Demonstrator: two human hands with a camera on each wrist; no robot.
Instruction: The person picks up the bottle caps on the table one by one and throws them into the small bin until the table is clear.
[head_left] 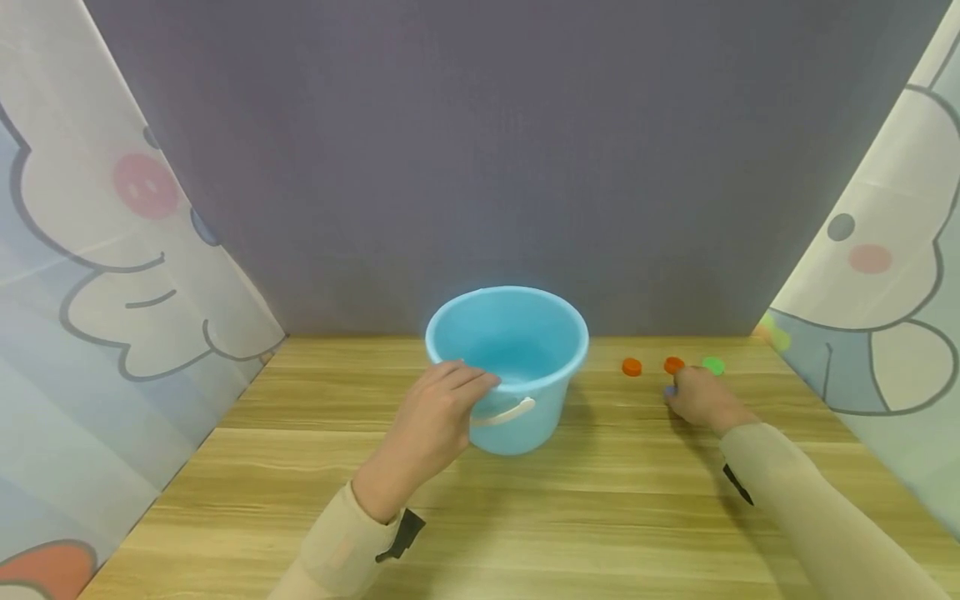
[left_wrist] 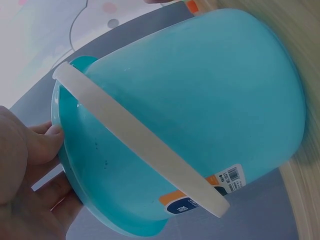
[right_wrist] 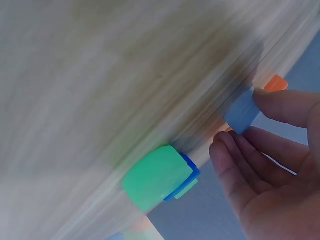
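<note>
A light blue bucket (head_left: 551, 408) stands upright on the wooden table, its white handle (left_wrist: 145, 142) hanging down the outside. My left hand (head_left: 442, 408) grips the near-left part of its rim, with the thumb outside in the left wrist view. Farther right, my right hand (head_left: 701, 398) pinches a small blue piece (right_wrist: 242, 111) between thumb and fingers, low over the tabletop. Close by lie an orange disc (head_left: 673, 365) and a green disc (head_left: 713, 365). Another orange disc (head_left: 632, 367) is nearer the bucket. The discs' exact kind is unclear.
A dark grey panel (head_left: 510, 167) rises behind the wooden table (head_left: 600, 525). Cartoon-printed curtains flank it, one on the left (head_left: 97, 333) and one on the right (head_left: 885, 250). The right wrist view shows a green piece (right_wrist: 157, 175) before a darker blue piece (right_wrist: 185, 180).
</note>
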